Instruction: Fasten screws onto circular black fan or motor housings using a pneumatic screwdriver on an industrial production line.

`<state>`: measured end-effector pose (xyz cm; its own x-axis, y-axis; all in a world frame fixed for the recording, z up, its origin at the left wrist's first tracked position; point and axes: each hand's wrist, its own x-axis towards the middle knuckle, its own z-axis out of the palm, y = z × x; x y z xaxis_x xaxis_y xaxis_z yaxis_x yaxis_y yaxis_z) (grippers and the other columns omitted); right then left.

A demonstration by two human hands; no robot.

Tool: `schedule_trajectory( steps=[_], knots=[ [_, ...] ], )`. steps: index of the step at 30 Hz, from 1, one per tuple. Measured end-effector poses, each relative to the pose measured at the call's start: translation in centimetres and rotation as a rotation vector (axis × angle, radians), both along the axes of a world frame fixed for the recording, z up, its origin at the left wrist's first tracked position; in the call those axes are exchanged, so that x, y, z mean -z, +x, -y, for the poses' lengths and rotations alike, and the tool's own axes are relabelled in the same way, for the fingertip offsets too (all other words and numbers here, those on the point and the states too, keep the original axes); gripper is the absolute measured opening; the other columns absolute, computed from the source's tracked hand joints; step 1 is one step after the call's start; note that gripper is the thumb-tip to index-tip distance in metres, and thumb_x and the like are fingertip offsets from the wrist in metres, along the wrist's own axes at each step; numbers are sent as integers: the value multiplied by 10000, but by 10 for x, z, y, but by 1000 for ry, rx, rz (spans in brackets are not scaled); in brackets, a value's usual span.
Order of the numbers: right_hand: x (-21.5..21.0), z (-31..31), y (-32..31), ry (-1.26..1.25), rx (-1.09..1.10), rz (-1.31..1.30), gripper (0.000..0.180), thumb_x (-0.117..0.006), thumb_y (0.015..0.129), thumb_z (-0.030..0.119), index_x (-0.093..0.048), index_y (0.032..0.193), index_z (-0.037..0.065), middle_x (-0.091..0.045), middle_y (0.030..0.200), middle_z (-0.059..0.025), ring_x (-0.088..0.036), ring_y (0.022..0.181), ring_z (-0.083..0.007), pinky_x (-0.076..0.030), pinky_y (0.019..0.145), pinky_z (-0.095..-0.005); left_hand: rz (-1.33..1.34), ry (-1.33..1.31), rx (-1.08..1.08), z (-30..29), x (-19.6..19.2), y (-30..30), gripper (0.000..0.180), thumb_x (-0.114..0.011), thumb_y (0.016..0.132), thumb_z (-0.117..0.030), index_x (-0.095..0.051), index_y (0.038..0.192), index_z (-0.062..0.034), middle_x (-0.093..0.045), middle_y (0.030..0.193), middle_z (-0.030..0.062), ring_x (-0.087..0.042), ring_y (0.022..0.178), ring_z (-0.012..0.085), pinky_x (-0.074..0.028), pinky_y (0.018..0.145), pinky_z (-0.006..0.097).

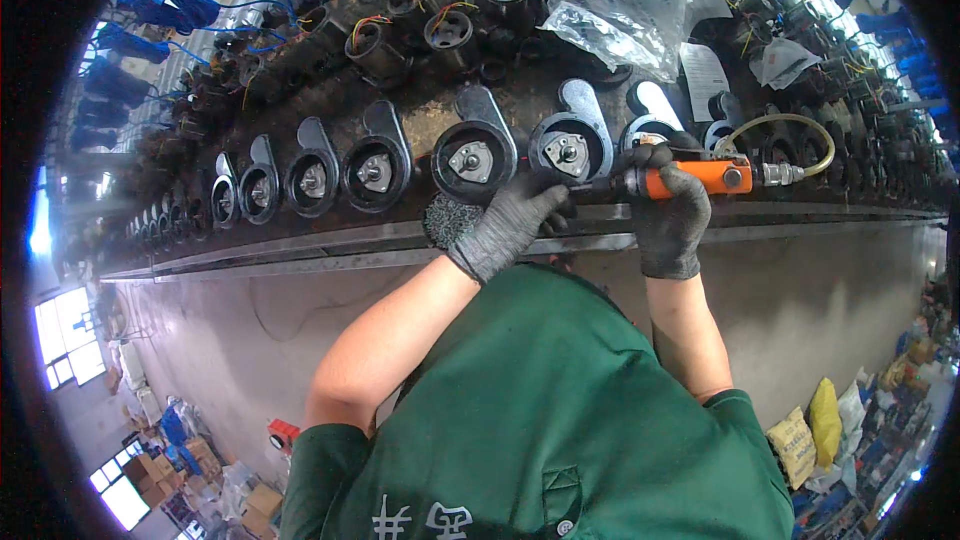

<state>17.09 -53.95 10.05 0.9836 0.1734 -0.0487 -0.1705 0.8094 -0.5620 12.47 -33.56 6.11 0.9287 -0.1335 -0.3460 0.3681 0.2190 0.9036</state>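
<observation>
My right hand (672,225), in a dark grey glove, is wrapped round an orange air screwdriver (700,178) held level, its nose pointing left. A pale hose (825,140) joins its back end by a metal fitting. My left hand (508,228), gloved too, is closed at the tool's front end, the fingers bent together; what they pinch is hidden. Beside its wrist lies a heap of small dark screws (447,220) at the bench edge. Just beyond the hands stand round black housings with silver centres, one housing (570,147) behind the tool's tip and another housing (474,147) to its left.
More such housings (375,170) run in a row along the bench edge (370,240). Behind them are black motor cans (452,40) with coloured wires, a clear plastic bag (625,15) and a paper sheet (705,80). Sacks (825,420) lie on the floor at right, cartons (155,475) at left.
</observation>
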Motion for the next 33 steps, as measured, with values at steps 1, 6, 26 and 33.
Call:
schedule_trajectory(
  steps=[1,6,26,33],
  knots=[
    [2,4,6,52,-63,-18,384,-640,795,53,-578,1173,21,-632,949,-110,-632,976,-251,-548,813,-407,100,226,110,-4,-3,6,308,-591,998,-269,-634,1177,-23,-706,959,107,-679,815,183,-550,733,344],
    [39,11,35,22,34,-124,334,-657,810,70,-613,1134,2,-666,1000,-113,-659,942,-261,-553,864,-389,542,960,159,-14,24,56,329,-590,979,-311,-657,1195,-72,-704,1042,191,-694,1001,313,-545,849,430],
    [61,-23,87,-761,76,334,480,-798,763,-23,-625,1207,42,-676,1077,-50,-653,944,-158,-559,855,-322,51,1369,644,-11,17,161,458,-747,781,-413,-742,1054,-45,-714,1100,204,-684,1056,356,-544,913,449],
    [65,-38,104,-652,-215,451,488,-833,760,-15,-626,1199,43,-690,1104,-40,-657,1009,-149,-566,894,-322,50,1327,641,-13,20,166,349,-746,769,-284,-763,1049,-75,-726,1098,184,-698,1056,341,-558,883,443]
  ],
)
